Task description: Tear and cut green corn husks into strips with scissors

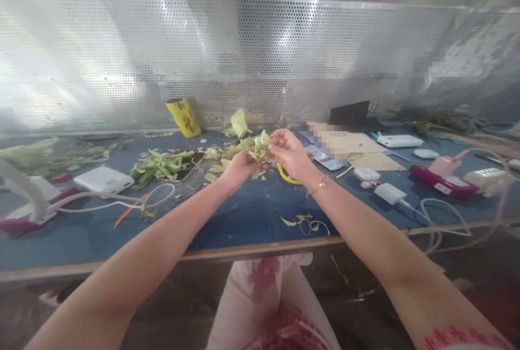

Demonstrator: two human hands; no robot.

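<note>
Above the middle of the blue table, my left hand [239,168] is closed around a pale green leafy piece [260,148], its fingers curled under it. My right hand [290,154] is bent in from the other side, with thumb and fingertips closed on the piece's upper edge. What kind of plant it is does not show clearly. Behind it lie more pale leaves [238,123] and shredded bits. A heap of narrow green leaves [160,168] lies to the left. Under my right hand, a yellow curved band [286,175] is partly hidden.
A yellow tube [184,117] leans by the perforated metal screen [280,57]. White power banks [104,181], cables and purple power strips [442,182] lie at both sides. Brown paper [377,160] and a phone [325,157] are on the right. Peelings [306,224] lie near the front edge.
</note>
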